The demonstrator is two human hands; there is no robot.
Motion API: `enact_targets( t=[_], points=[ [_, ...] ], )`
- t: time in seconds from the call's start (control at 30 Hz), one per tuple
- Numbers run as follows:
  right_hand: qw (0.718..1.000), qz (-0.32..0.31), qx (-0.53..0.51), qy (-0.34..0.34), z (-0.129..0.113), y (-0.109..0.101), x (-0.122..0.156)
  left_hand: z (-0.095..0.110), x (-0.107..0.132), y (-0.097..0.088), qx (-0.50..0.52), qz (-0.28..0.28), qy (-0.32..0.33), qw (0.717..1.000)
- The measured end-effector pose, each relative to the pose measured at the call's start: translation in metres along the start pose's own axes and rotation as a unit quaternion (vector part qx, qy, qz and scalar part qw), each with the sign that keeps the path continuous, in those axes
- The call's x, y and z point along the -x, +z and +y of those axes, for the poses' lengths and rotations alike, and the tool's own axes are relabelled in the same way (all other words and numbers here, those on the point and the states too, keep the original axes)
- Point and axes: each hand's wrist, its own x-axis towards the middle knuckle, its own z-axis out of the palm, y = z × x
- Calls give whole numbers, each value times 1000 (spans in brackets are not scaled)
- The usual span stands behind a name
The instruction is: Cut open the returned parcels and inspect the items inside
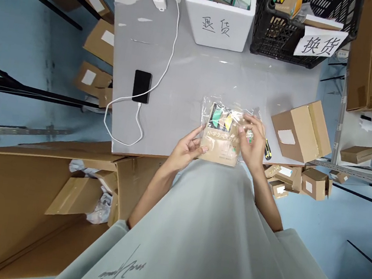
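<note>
Both hands hold a tan book (220, 146) with Chinese lettering and a colourful picture on its cover, near the table's front edge. Clear plastic wrapping (208, 105) surrounds it and sticks out loosely past its top. My left hand (189, 147) is closed on the book's left edge, thumb on the cover. My right hand (253, 142) pinches the wrapping at the upper right, fingers bent. A yellow and black utility knife (268, 150) lies on the table just right of my right hand. Beyond it sits a closed cardboard box (301, 130) with a white label.
A white bin (219, 26) and a black crate (276, 37), each marked in Chinese, stand at the table's back. A phone (141, 86) with a white cable (176, 32) lies left. A large open carton (6, 206) stands at lower left; several boxes (314, 183) are at right.
</note>
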Motion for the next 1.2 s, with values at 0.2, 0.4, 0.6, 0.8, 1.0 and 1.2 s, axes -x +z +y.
enact_targets(
  t=[0.2,0.4,0.6,0.8,1.0,1.2],
  points=[
    [976,18,-165,143,19,-44,-43,10,4,-29,-39,-79,-37,995],
    [937,-74,-242,240,60,-68,-85,23,2,-58,-64,-95,-70,991],
    [973,-4,-200,117,6,-111,-66,38,15,-82,-81,-78,-73,991],
    [980,-196,27,23,-72,-88,-29,50,21,-84,-120,-118,-81,982],
    [943,-323,74,10,-67,-71,-39,53,20,-82,-137,-126,-78,980],
    [921,-388,30,31,-65,-76,-45,50,18,-86,-149,-141,-68,976]
  ],
)
